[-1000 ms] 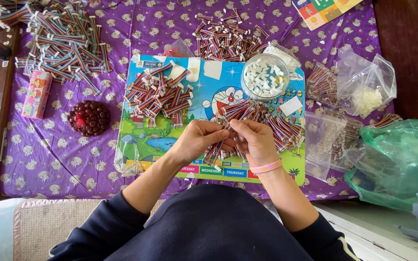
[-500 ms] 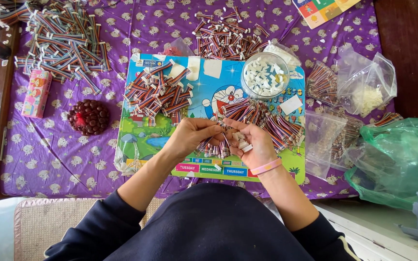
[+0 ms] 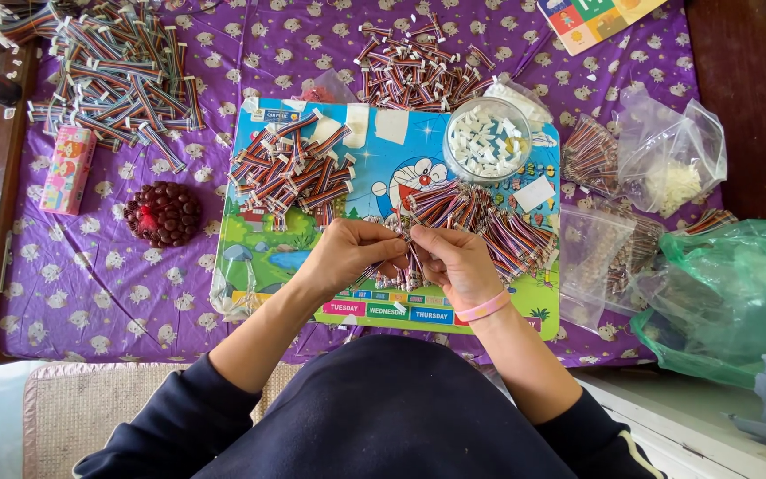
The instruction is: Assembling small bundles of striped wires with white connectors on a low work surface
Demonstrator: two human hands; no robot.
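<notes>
My left hand (image 3: 347, 257) and my right hand (image 3: 454, 262) meet over a colourful cartoon board (image 3: 383, 168), fingertips pinched together on a short multicoloured ribbon cable (image 3: 401, 257). A pink band circles my right wrist. Just beyond my right hand lies a loose heap of cables (image 3: 498, 226). A second heap of cables with white connectors (image 3: 290, 173) sits on the board's left part. A round clear bowl of small white connectors (image 3: 488, 142) stands at the board's top right.
A purple patterned cloth (image 3: 90, 284) covers the table. More cable piles lie at the top left (image 3: 108, 75) and top middle (image 3: 414, 66). A dark beaded ball (image 3: 163, 213), a pink box (image 3: 68, 168), clear bags (image 3: 667, 168) and a green bag (image 3: 729, 302) surround the board.
Both hands have stayed together over the board, with small finger shifts on the cable between them.
</notes>
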